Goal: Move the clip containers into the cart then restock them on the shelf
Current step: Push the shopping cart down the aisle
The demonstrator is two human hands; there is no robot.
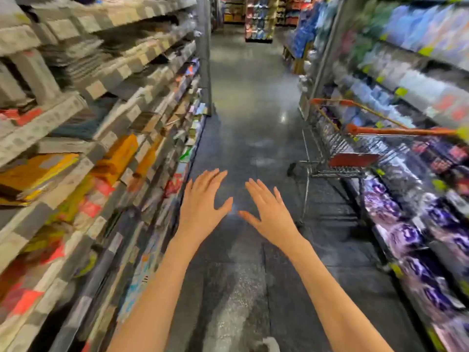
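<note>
Cart (355,158), wire with orange trim, stands right; left hand (203,199) and right hand (269,209) spread, holding nothing.

Interior of a retail shop, seen along an aisle. Tiered shelving (106,80) on the left carried packaged goods behind rows of price labels (63,29); shelving on the right (411,72) held wrapped packs. A wire shopping cart (355,148) with an orange handle stood by the right shelves on a polished tiled floor (253,97). Further stocked displays (258,19) closed the far end.
</note>
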